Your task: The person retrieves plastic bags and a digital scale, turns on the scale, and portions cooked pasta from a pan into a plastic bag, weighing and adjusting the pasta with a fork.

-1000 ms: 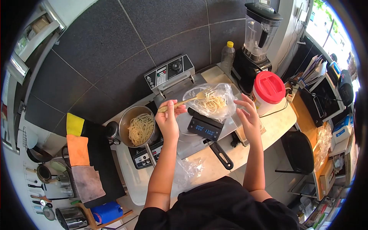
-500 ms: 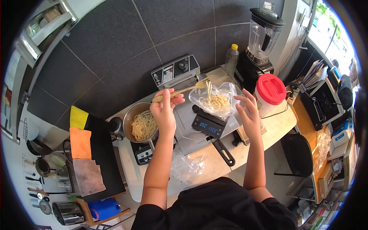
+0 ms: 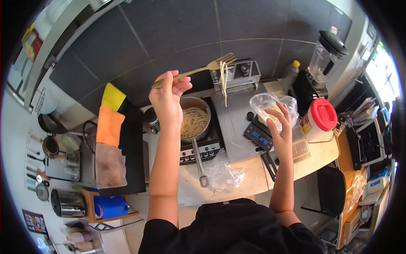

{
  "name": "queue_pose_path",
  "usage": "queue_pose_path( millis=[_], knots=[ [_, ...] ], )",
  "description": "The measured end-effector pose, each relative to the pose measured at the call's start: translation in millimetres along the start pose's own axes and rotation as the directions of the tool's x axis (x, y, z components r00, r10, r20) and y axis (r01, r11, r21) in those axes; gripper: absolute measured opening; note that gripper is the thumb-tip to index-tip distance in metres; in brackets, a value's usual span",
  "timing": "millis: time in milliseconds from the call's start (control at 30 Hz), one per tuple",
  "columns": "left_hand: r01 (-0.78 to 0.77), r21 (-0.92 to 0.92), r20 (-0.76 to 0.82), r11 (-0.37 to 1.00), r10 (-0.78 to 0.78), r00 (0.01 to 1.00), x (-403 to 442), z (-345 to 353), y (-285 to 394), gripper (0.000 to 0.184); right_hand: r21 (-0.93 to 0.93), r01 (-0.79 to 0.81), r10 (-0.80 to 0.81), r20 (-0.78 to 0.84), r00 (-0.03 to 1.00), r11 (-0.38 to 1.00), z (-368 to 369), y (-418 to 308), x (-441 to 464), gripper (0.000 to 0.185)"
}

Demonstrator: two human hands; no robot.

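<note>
My left hand is closed round the handle of a wooden fork, raised above the stove. A few strands of spaghetti dangle from its tines. Below and right of that hand, a saucepan with more spaghetti inside sits on a portable cooker. My right hand has its thumb and fingers apart, in front of a clear plastic bag holding some noodles; whether it touches the bag I cannot tell. Under the bag is a black digital scale with a lit display.
A red-lidded container stands right of the bag, with a blender and a yellow-capped bottle behind. A crumpled plastic bag lies at the counter's front. The saucepan handle juts toward me. Cloths hang at left.
My left hand has lifted the fork with its strands up and away from the bag, toward the saucepan side. The camera view has turned left. My right hand stays near the bag.
</note>
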State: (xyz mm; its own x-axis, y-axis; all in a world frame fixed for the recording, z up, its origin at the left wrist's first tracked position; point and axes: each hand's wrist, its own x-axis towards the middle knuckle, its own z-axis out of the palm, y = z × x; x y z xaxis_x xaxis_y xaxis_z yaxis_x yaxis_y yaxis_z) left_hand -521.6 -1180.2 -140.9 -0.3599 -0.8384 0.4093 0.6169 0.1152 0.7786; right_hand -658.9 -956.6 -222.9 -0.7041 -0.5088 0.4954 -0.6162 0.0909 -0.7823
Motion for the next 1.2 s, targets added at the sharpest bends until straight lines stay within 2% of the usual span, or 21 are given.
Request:
queue_pose_path(
  millis=[167,333,367,400,433,467,533,567,600,667,700,767,800,867,967,1000,1067,1167,1200],
  knots=[
    [-0.068,0.074,-0.046,0.995,0.072,0.996,17.2,-47.3,30.6,0.019,0.108,-0.011,0.001,0.094,0.996,0.994,41.6,-21.6,-4.0,0.021],
    [0.045,0.266,-0.029,0.963,-0.039,0.999,15.6,-100.9,17.4,0.017,0.106,-0.022,0.000,0.198,0.980,0.994,79.9,-36.6,-13.8,0.022],
    [0.055,0.273,0.011,0.960,-0.060,0.998,15.3,-114.5,5.3,0.020,0.119,-0.040,0.014,0.214,0.977,0.992,87.1,-38.4,-16.2,0.022],
    [0.076,0.368,0.057,0.927,-0.104,0.993,13.7,-126.5,-6.6,0.021,0.119,-0.040,0.013,0.218,0.976,0.992,92.8,-39.0,-18.2,0.022],
    [0.091,0.459,0.097,0.884,-0.152,0.984,10.5,-134.7,-15.6,0.022,0.116,-0.051,0.021,0.244,0.970,0.992,98.1,-39.5,-20.2,0.022],
    [0.095,0.632,0.126,0.769,-0.223,0.967,6.4,-140.2,-21.6,0.023,0.112,-0.062,0.029,0.269,0.963,0.992,103.2,-39.7,-22.1,0.023],
    [-0.091,0.883,0.277,0.461,-0.353,0.894,-1.1,-150.8,-25.1,0.022,0.122,-0.067,0.030,0.285,0.958,0.990,111.8,-38.3,-26.0,0.023],
    [-0.080,0.893,0.284,0.443,-0.418,0.863,-6.6,-152.8,-24.9,0.021,0.133,-0.074,0.031,0.297,0.954,0.988,116.2,-37.9,-26.8,0.023],
    [-0.079,0.894,0.283,0.442,-0.419,0.863,-9.0,-157.3,-25.2,0.021,0.133,-0.074,0.031,0.298,0.954,0.988,119.8,-38.1,-27.5,0.023],
    [-0.379,0.871,0.462,0.312,-0.261,0.848,-12.6,-161.8,-25.8,0.020,0.107,-0.097,0.057,0.331,0.942,0.989,124.4,-37.5,-29.6,0.024],
    [-0.378,0.871,0.463,0.315,-0.264,0.846,-14.7,-163.4,-25.7,0.020,0.104,-0.101,0.061,0.331,0.942,0.989,127.0,-36.1,-30.7,0.024],
    [-0.353,0.865,0.424,0.357,-0.141,0.895,-18.3,-155.7,-13.7,0.018,0.117,-0.108,0.063,0.338,0.939,0.987,132.6,-34.0,-31.6,0.025],
    [-0.354,0.864,0.425,0.359,-0.143,0.894,-21.0,-153.3,-11.0,0.018,0.116,-0.110,0.065,0.336,0.939,0.987,134.4,-34.6,-31.9,0.025],
    [-0.405,0.819,0.429,0.406,0.035,0.903,-28.4,-150.1,-8.9,0.017,0.082,-0.119,0.084,0.342,0.936,0.990,137.2,-35.7,-32.8,0.025],
    [-0.376,0.848,0.442,0.374,-0.108,0.890,-37.9,-163.5,-22.7,0.016,0.103,-0.144,0.099,0.350,0.931,0.984,141.5,-35.0,-33.3,0.025],
    [-0.376,0.846,0.444,0.378,-0.110,0.889,-41.9,-167.5,-26.5,0.016,0.100,-0.145,0.102,0.348,0.932,0.984,141.3,-35.3,-33.8,0.025],
    [-0.250,0.858,0.328,0.449,-0.102,0.939,-45.8,-162.8,-22.5,0.016,0.085,-0.139,0.102,0.344,0.933,0.987,140.7,-36.2,-32.2,0.026],
    [-0.227,0.863,0.282,0.451,-0.058,0.958,-52.1,-161.0,-26.8,0.017,0.065,-0.140,0.109,0.341,0.934,0.988,139.8,-29.3,-32.8,0.027],
    [-0.269,0.863,0.299,0.427,-0.003,0.954,-54.4,-167.6,-37.6,0.017,0.040,-0.136,0.114,0.341,0.933,0.990,138.4,-28.8,-33.6,0.027]
  ],
)
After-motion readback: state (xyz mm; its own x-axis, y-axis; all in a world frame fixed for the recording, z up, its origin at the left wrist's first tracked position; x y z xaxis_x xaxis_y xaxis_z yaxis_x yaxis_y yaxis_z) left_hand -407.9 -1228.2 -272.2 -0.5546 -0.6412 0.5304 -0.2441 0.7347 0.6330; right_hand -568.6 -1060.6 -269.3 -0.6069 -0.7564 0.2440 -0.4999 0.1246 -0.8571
